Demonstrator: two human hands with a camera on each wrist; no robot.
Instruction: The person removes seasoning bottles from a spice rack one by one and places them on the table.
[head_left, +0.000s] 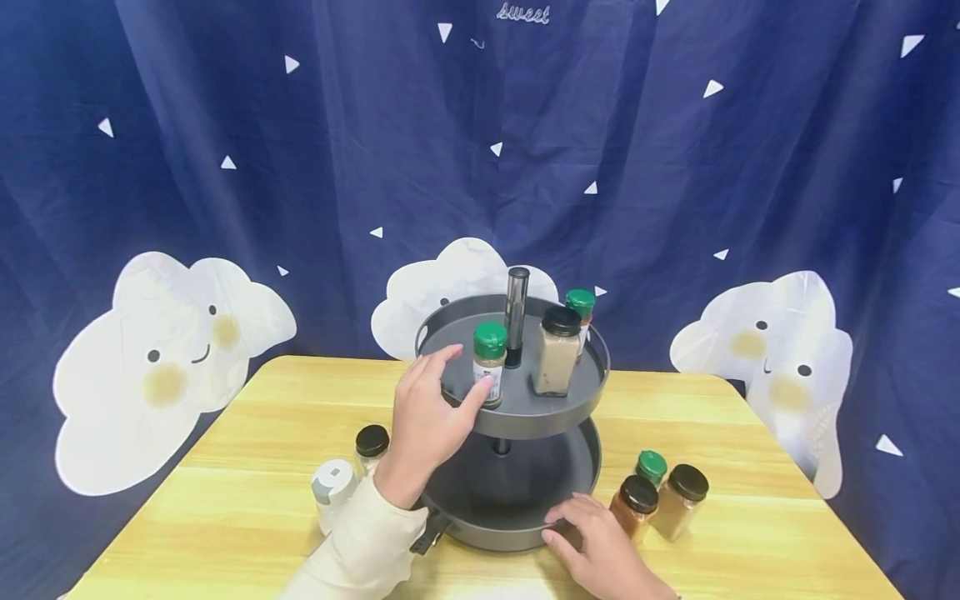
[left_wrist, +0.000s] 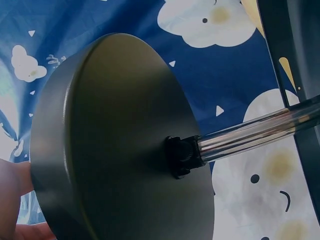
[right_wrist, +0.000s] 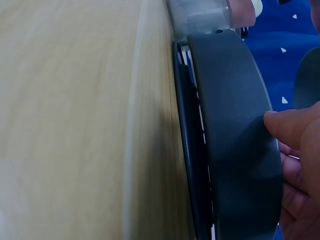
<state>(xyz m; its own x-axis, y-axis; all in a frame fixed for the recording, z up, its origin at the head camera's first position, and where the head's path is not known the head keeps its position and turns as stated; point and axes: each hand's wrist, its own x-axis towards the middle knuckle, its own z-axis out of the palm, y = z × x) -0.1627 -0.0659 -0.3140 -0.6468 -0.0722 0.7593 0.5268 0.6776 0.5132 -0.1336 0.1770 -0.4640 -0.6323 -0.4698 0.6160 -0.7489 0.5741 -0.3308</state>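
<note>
A two-tier dark grey round turntable stand stands on the table. On its upper tray (head_left: pixel 517 427) is a small green-capped spice jar (head_left: pixel 490 371), and my left hand (head_left: pixel 431 412) is beside it. The thumb overlaps the jar's label while the fingers are spread apart from it. My right hand (head_left: pixel 600 542) holds the rim of the lower tray (head_left: pixel 498 537), thumb outside and fingers over the edge. The right wrist view shows that thumb against the tray wall (right_wrist: pixel 240 130). In the left wrist view the upper tray's underside (left_wrist: pixel 135 125) hides the jar.
A tall black-capped jar (head_left: pixel 557 354) and another green-capped jar (head_left: pixel 581 302) share the upper tray. Right of the stand are two black-capped jars (head_left: pixel 684 500) and a green-capped one (head_left: pixel 651 465). At left stand a white-topped container (head_left: pixel 332 492) and a black-capped jar (head_left: pixel 372 446).
</note>
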